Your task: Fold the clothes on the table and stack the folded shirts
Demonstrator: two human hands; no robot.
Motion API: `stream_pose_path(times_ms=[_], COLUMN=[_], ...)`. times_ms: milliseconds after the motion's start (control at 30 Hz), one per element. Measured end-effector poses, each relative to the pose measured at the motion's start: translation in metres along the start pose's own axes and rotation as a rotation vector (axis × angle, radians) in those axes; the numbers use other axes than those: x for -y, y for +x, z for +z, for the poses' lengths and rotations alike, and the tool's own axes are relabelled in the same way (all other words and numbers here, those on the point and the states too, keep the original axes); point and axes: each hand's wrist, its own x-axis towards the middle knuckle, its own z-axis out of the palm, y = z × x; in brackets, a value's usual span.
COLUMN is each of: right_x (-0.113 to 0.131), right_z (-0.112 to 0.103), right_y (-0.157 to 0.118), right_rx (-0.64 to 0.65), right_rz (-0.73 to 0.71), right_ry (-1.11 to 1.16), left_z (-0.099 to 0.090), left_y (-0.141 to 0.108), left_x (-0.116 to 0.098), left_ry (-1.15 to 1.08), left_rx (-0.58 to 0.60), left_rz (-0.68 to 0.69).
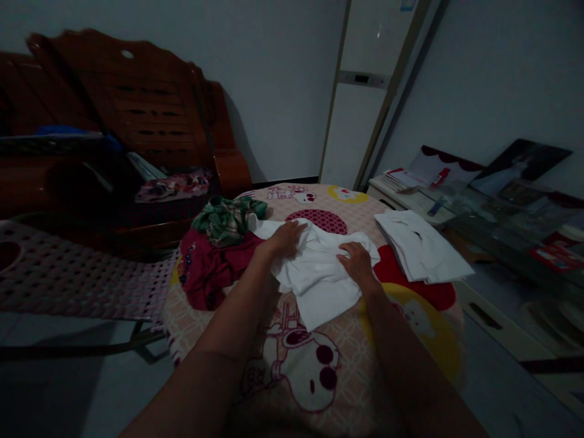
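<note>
A crumpled white garment lies spread across the round table, one corner pointing towards me. My left hand rests on its upper left part, palm down with fingers stretched out. On the garment's right side lies my right hand, its fingers apart and slightly bent over the fabric. Left of the white garment are a dark red cloth and, on top of it, a bunched green checked cloth. A folded white stack of clothing sits at the table's right edge.
A patterned cover with cartoon dogs drapes the table. On the left stand a woven chair and a carved wooden bench with clothes on it. A low cabinet with a glass top is at the right.
</note>
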Motion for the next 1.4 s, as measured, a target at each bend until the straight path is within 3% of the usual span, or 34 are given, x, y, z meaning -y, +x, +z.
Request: stream_pose_path(times_ms=[100, 233, 467, 533, 667, 767, 867, 967, 1067, 1267, 1400], right_x=[0.000, 0.000, -0.001, -0.002, -0.003, -0.004, -0.004, -0.004, -0.004, -0.007, -0.008], right_z=[0.001, 0.002, 0.004, 0.004, 0.002, -0.002, -0.006, -0.008, -0.007, -0.001, 0.001], right_y=[0.000, 0.001, 0.002, 0.002, 0.004, 0.004, 0.005, 0.006, 0.006, 0.005, 0.004], right_rx=[0.026, -0.013, -0.103, -0.106, -0.119, -0.161, -0.221, -0.244, -0.211, -0.116, -0.096], right_rz=[0.018, 0.026, 0.051, 0.070, 0.118, 0.199, 0.298, 0.332, 0.308, 0.220, 0.221], right_ry=[-0.036, -0.066, -0.060, -0.036, 0.041, 0.144, 0.238, 0.268, 0.243, 0.090, -0.037], left_z=[0.005, -0.009, -0.029, -0.027, -0.012, 0.002, 0.010, 0.010, 0.006, -0.015, -0.020], left_y=[0.003, -0.004, -0.011, -0.013, -0.011, -0.005, -0.001, 0.000, -0.001, -0.017, -0.023], left_x=[-0.006, 0.004, 0.014, 0.016, 0.015, 0.013, 0.014, 0.015, 0.014, 0.023, 0.034], left_ry=[-0.073, -0.233, -0.377, -0.414, -0.290, -0.148, -0.156, -0.255, -0.375, -0.660, -0.713], left_rx=[-0.101, -0.287, -0.410, -0.351, -0.080, -0.038, -0.059, -0.163, -0.258, -0.272, -0.374], left_rz=[-0.023, -0.008, -0.027, 0.017, 0.068, 0.013, -0.002, -0.014, 0.001, 0.002, -0.047])
